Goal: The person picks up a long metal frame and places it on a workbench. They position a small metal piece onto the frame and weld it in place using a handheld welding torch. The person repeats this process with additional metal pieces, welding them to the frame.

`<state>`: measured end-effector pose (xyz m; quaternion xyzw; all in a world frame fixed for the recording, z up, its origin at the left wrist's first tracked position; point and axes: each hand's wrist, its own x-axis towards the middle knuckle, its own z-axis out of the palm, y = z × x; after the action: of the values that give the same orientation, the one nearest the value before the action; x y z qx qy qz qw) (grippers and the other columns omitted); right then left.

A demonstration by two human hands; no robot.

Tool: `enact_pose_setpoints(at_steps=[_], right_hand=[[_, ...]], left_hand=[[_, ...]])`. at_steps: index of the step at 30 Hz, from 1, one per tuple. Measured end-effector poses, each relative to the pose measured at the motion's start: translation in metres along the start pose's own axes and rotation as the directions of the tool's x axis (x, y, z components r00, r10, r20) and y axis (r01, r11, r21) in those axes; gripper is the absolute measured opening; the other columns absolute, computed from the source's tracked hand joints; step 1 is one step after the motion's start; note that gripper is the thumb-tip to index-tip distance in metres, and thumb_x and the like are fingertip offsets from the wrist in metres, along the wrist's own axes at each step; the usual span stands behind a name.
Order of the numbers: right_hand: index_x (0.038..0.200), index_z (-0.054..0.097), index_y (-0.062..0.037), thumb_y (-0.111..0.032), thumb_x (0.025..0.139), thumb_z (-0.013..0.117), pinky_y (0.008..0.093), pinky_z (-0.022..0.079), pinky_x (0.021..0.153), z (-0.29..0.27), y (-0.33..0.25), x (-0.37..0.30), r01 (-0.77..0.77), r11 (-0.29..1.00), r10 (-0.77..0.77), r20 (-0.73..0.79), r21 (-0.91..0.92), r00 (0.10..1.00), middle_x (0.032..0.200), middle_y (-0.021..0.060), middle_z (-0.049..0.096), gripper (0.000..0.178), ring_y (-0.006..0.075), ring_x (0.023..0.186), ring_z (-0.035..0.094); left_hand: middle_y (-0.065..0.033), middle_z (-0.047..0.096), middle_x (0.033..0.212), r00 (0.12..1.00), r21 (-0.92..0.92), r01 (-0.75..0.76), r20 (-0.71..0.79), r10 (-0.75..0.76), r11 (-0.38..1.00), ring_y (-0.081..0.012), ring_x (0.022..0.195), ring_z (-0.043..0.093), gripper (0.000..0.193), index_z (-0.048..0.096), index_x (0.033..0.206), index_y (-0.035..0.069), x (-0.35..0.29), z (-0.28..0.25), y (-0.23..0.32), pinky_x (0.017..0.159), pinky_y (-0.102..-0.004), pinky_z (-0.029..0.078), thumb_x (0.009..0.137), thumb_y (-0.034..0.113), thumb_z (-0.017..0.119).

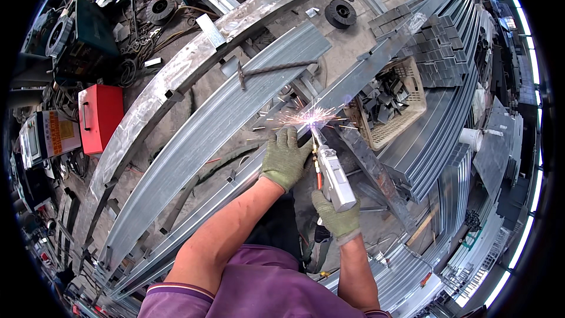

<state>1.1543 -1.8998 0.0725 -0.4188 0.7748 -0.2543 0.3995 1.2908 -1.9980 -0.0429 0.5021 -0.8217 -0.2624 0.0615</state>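
My right hand point(338, 215), in a green knit glove, is wrapped round the grip of a grey handheld welding gun point(338, 178). Bright sparks point(312, 119) spray from its tip, where it meets a long galvanized steel channel point(359, 79); the glare hides the contact point. My left hand point(283, 159), gloved alike, lies on the metal just left of the tip, fingers stretched forward and thumb out toward the gun. A wide ribbed galvanized strip point(218, 109) runs beyond that hand, with a hammer-like rod tool point(273, 69) resting across it.
A cream plastic crate point(400, 135) of metal offcuts stands right of the sparks. Stacked steel channels point(456, 123) fill the right side. A curved steel beam point(147, 106) arcs across the left. Farther left are a red box point(101, 119), cables and a wire spool point(160, 10); another black spool point(340, 13) lies ahead.
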Motion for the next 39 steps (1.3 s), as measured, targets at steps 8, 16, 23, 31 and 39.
enact_pose_setpoints(at_steps=[8,16,23,31,39], right_hand=[[0.1,0.076,-0.0031,-0.015,0.087,0.084,0.0337,0.059,0.069,0.0,-0.003,0.002,0.025,1.0,-0.025,-0.002,0.011,1.0,0.079,0.0037,0.075,0.02,0.0151,0.073,0.075],[0.098,0.077,-0.004,-0.017,0.087,0.083,0.0354,0.06,0.066,-0.004,-0.01,0.001,-0.007,1.0,0.007,0.023,-0.009,1.0,0.078,0.0055,0.075,0.018,0.0169,0.071,0.075],[0.095,0.076,-0.0035,-0.017,0.087,0.082,0.037,0.06,0.065,-0.006,-0.004,0.001,0.051,0.996,-0.049,0.031,-0.067,0.998,0.075,0.0059,0.075,0.017,0.0191,0.069,0.076],[0.099,0.077,-0.003,-0.018,0.087,0.084,0.0367,0.061,0.068,-0.007,0.001,-0.004,0.014,1.0,-0.014,0.012,-0.006,1.0,0.08,0.0075,0.076,0.021,0.0191,0.074,0.077],[0.101,0.077,-0.0029,-0.018,0.086,0.086,0.0354,0.061,0.069,-0.009,0.003,-0.007,-0.012,1.0,0.012,0.023,-0.028,1.0,0.083,0.0068,0.077,0.023,0.0177,0.077,0.077]], left_hand=[[-0.0273,0.057,0.143,0.993,0.032,-0.016,-0.116,0.019,0.999,-0.0422,0.133,0.055,0.051,0.066,0.14,0.024,-0.002,0.003,-0.001,0.109,-0.0593,0.044,0.093,0.044,0.069],[-0.0258,0.053,0.15,0.998,0.026,0.018,0.06,-0.019,0.999,-0.0421,0.142,0.049,0.056,0.059,0.151,0.027,0.001,-0.006,0.002,0.115,-0.0637,0.039,0.098,0.046,0.065],[-0.0265,0.053,0.151,0.998,0.003,0.026,0.056,-0.026,1.0,-0.0432,0.143,0.048,0.055,0.06,0.15,0.027,0.001,-0.002,0.001,0.117,-0.0646,0.038,0.098,0.045,0.064],[-0.0269,0.052,0.152,0.997,0.016,0.015,0.074,-0.016,1.0,-0.0428,0.143,0.047,0.053,0.06,0.15,0.027,0.001,-0.008,0.002,0.117,-0.0624,0.039,0.099,0.043,0.063],[-0.0262,0.053,0.151,1.0,0.012,0.006,0.017,-0.006,1.0,-0.0417,0.144,0.047,0.048,0.066,0.143,0.026,0.0,-0.005,0.001,0.116,-0.0596,0.039,0.097,0.042,0.064]])
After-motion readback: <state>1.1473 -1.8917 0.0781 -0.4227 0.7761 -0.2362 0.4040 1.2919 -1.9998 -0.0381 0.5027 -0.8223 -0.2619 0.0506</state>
